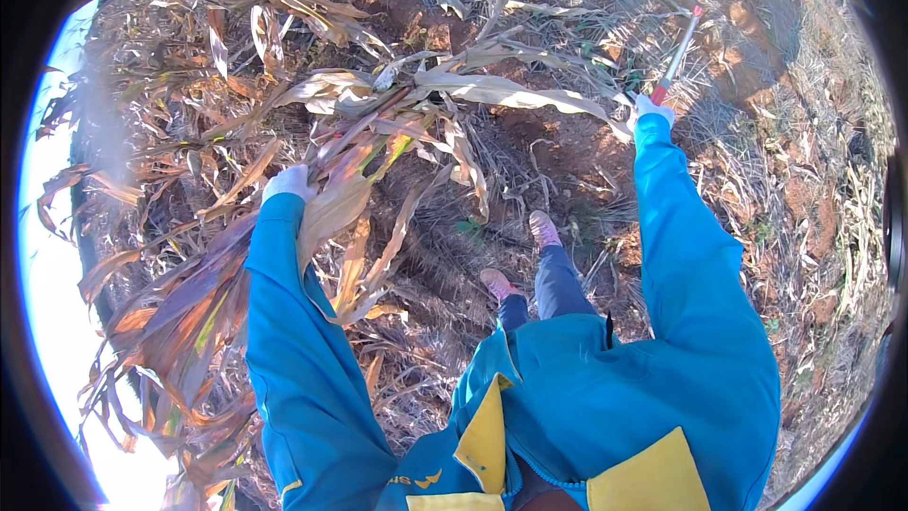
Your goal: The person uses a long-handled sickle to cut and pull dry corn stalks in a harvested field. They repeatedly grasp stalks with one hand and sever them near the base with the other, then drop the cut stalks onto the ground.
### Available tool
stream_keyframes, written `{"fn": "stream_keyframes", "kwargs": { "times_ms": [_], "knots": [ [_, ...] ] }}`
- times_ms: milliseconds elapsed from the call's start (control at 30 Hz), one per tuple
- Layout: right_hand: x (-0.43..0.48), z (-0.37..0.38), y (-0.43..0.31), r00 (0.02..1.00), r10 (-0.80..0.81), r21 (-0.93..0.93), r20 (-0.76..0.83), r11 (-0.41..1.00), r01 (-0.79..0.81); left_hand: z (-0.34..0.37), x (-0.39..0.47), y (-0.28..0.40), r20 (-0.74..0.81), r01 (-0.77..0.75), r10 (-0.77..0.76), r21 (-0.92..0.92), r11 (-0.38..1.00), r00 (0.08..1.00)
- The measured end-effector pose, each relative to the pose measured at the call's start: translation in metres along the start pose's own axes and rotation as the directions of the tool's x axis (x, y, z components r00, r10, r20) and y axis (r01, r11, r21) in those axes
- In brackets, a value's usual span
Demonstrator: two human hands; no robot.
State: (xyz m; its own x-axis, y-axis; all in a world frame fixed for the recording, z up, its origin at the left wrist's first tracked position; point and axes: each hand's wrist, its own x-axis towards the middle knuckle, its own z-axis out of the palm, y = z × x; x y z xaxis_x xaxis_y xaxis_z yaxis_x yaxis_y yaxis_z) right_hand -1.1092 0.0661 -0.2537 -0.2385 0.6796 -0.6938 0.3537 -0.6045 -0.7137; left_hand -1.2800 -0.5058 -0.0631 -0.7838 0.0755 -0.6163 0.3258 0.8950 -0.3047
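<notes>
My left hand (289, 183), in a white glove, is closed around a bundle of dry corn stalks (340, 145). Their long, withered leaves (191, 305) fan out past my sleeve toward the lower left. Out to the right, my right hand (652, 109), gloved too, grips a slender hand tool (679, 57). A red section lies by the glove, then a silvery shaft with a red tip pointing up and away from me; whether it has a blade cannot be told. One pale dry leaf (525, 94) stretches from the bundle almost to my right glove.
Dry corn plants (156, 128) crowd the left side. Straw and fallen leaves (738, 177) litter reddish soil (560, 149) ahead and to the right. My shoes (545, 228) stand on the littered ground, near a small green weed (469, 227).
</notes>
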Motion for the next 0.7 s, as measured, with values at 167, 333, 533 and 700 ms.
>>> {"fn": "stream_keyframes", "kwargs": {
  "times_ms": [167, 333, 533, 700],
  "knots": [
    [0.004, 0.058, 0.086, 0.998, -0.013, -0.084, -0.057, 0.996, 0.008, 0.102, 0.011, 0.033, 0.005, 0.049, -0.051, -0.351, 0.935, 0.999],
    [-0.204, 0.044, 0.271, 0.957, 0.165, -0.918, 0.238, 0.361, 0.166, 0.129, -0.013, 0.024, -0.07, 0.017, -0.058, -0.485, 0.874, 0.996],
    [-0.285, -0.058, 0.31, 0.783, 0.416, -0.886, 0.463, 0.206, 0.414, 0.109, -0.083, 0.025, 0.067, 0.187, -0.175, -0.273, 0.944, 0.982],
    [-0.213, -0.043, 0.258, 0.789, 0.361, -0.857, 0.497, 0.066, 0.511, 0.141, -0.134, 0.04, 0.213, 0.24, -0.206, -0.145, 0.96, 0.955]
  ]
}}
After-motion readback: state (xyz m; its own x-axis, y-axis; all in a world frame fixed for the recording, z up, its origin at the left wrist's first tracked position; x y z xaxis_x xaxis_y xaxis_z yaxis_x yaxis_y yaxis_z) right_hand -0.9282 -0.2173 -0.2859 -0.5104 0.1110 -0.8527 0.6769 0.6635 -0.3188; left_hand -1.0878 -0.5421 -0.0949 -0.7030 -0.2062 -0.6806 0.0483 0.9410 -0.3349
